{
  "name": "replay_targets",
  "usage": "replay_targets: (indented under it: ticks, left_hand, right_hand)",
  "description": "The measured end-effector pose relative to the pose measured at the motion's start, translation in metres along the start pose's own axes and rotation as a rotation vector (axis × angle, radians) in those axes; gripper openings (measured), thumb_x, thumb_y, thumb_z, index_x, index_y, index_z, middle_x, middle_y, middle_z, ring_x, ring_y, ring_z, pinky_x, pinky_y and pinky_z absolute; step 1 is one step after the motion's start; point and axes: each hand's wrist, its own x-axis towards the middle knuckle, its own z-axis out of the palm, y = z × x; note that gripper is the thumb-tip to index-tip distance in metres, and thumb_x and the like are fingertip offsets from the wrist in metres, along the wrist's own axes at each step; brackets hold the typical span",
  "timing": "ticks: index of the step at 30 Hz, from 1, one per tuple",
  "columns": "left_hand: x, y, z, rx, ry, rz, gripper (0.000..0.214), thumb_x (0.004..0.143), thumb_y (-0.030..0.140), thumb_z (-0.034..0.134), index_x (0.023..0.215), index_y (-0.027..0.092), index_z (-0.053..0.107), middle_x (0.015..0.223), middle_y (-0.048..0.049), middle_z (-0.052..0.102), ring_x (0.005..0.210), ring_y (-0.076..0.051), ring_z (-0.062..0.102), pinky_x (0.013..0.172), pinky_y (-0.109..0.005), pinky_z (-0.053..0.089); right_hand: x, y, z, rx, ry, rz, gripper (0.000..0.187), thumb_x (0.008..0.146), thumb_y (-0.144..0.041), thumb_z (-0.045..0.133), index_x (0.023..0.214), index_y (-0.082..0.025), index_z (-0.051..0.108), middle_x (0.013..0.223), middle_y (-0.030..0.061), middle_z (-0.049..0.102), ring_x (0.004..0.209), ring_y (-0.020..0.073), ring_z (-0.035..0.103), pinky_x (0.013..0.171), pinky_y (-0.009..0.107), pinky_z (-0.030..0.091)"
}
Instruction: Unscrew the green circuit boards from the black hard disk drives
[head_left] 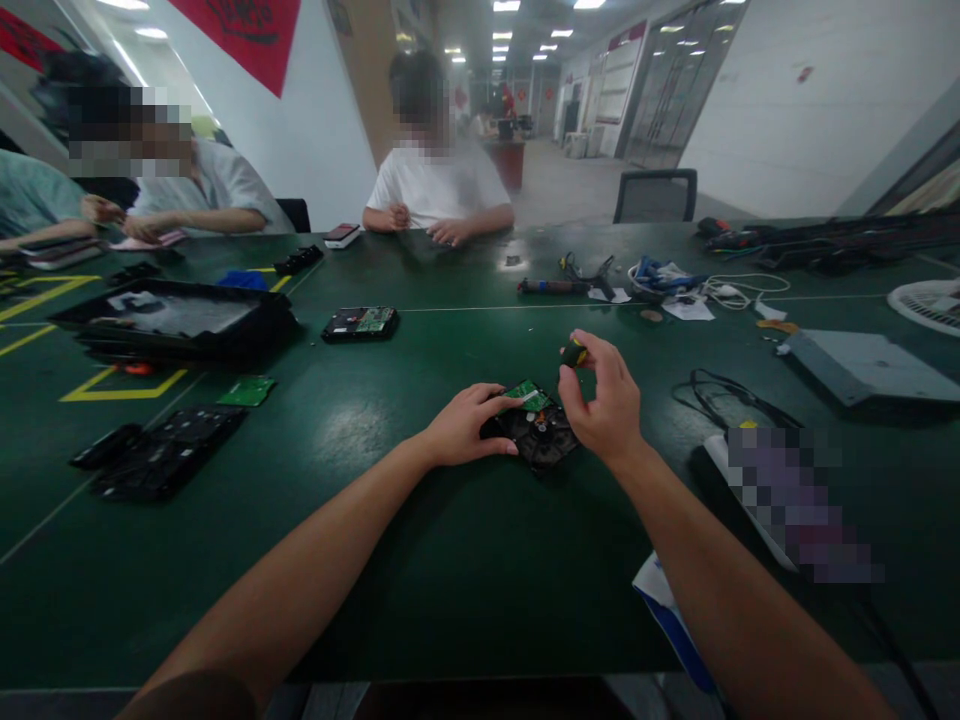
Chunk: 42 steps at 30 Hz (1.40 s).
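A black hard drive [541, 436] with a green circuit board [529, 394] on top lies on the green table [420, 520] in front of me. My left hand [469, 425] rests on its left side, fingers curled over the board and holding the drive steady. My right hand [600, 395] is closed around a small screwdriver with a black and yellow handle [574, 352], held upright with its tip down at the drive.
A second hard drive [361, 322], a black tray [176, 320], black plates [165, 450] and a loose green board [247, 390] lie to the left. Cables and tools [645, 280] lie beyond; a grey box [862, 365] is right. People sit across the table.
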Motion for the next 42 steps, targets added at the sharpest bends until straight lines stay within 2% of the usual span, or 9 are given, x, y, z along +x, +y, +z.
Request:
replay_targets:
  ticks: [4, 9, 12, 15, 23, 28, 34, 42]
  left_hand:
    - [0.0, -0.0005, 0.0003, 0.007, 0.0, 0.007, 0.076, 0.087, 0.068, 0.07, 0.149, 0.029, 0.053, 0.151, -0.0171, 0.05, 0.14, -0.037, 0.05, 0.114, -0.057, 0.043]
    - [0.0003, 0.0, 0.0004, 0.0, 0.005, 0.009, 0.076, 0.087, 0.068, 0.071, 0.149, 0.029, 0.054, 0.15, -0.0174, 0.051, 0.139, -0.037, 0.05, 0.114, -0.057, 0.042]
    - [0.0004, -0.0002, 0.0005, -0.004, 0.006, 0.007, 0.076, 0.086, 0.068, 0.071, 0.15, 0.031, 0.053, 0.151, -0.0168, 0.051, 0.139, -0.037, 0.05, 0.113, -0.057, 0.043]
    - [0.0003, -0.0005, 0.0005, 0.0, 0.003, 0.012, 0.076, 0.086, 0.068, 0.071, 0.15, 0.031, 0.052, 0.151, -0.0168, 0.051, 0.139, -0.037, 0.05, 0.113, -0.057, 0.043]
    - [0.0003, 0.0014, -0.0009, 0.017, 0.003, 0.014, 0.075, 0.087, 0.067, 0.071, 0.15, 0.03, 0.052, 0.15, -0.0167, 0.051, 0.14, -0.037, 0.05, 0.113, -0.057, 0.043]
    - [0.0002, 0.0029, -0.0026, 0.016, -0.005, 0.01, 0.075, 0.088, 0.067, 0.071, 0.15, 0.03, 0.052, 0.15, -0.0166, 0.051, 0.14, -0.037, 0.049, 0.114, -0.057, 0.043]
    - [0.0001, 0.0016, -0.0011, 0.035, -0.014, -0.005, 0.075, 0.088, 0.067, 0.07, 0.15, 0.03, 0.053, 0.15, -0.0171, 0.051, 0.14, -0.037, 0.049, 0.114, -0.057, 0.042]
    - [-0.0002, 0.0007, -0.0006, 0.023, -0.002, 0.009, 0.075, 0.087, 0.066, 0.071, 0.151, 0.03, 0.052, 0.15, -0.0168, 0.051, 0.14, -0.037, 0.05, 0.114, -0.057, 0.043]
  right_hand:
    - [-0.0004, -0.0011, 0.0013, 0.038, -0.019, 0.022, 0.056, 0.099, -0.024, 0.057, 0.152, -0.03, 0.041, 0.139, 0.011, 0.061, 0.103, 0.0251, 0.073, 0.092, 0.047, 0.064]
    - [0.0007, -0.0048, -0.0004, -0.034, 0.036, 0.017, 0.049, 0.094, -0.029, 0.069, 0.14, -0.031, 0.053, 0.119, 0.0093, 0.063, 0.1, 0.026, 0.068, 0.084, 0.046, 0.065]
    - [0.0002, -0.0043, 0.0, 0.004, -0.001, 0.022, 0.053, 0.096, -0.027, 0.063, 0.146, -0.031, 0.048, 0.131, 0.0112, 0.062, 0.108, 0.0273, 0.069, 0.091, 0.049, 0.064]
    - [-0.0012, -0.0012, 0.0018, 0.046, -0.031, 0.02, 0.058, 0.099, -0.024, 0.058, 0.154, -0.03, 0.04, 0.14, 0.0116, 0.062, 0.107, 0.0262, 0.072, 0.093, 0.048, 0.063]
    - [-0.0006, -0.0004, -0.0009, -0.066, 0.002, 0.0, 0.054, 0.097, -0.032, 0.066, 0.148, -0.03, 0.05, 0.121, 0.0086, 0.069, 0.09, 0.0237, 0.071, 0.084, 0.046, 0.065]
    - [0.0004, 0.0011, -0.0014, -0.004, 0.025, 0.005, 0.052, 0.099, -0.026, 0.059, 0.15, -0.028, 0.047, 0.136, 0.011, 0.065, 0.101, 0.0247, 0.072, 0.09, 0.046, 0.064]
    - [0.0013, -0.0005, -0.0027, -0.03, 0.029, 0.003, 0.048, 0.096, -0.028, 0.067, 0.142, -0.03, 0.055, 0.122, 0.0093, 0.065, 0.097, 0.0246, 0.07, 0.083, 0.045, 0.066]
    - [0.0017, 0.0, -0.0008, -0.006, 0.034, -0.004, 0.055, 0.096, -0.021, 0.062, 0.149, -0.029, 0.047, 0.131, 0.0112, 0.064, 0.103, 0.0257, 0.07, 0.085, 0.046, 0.066]
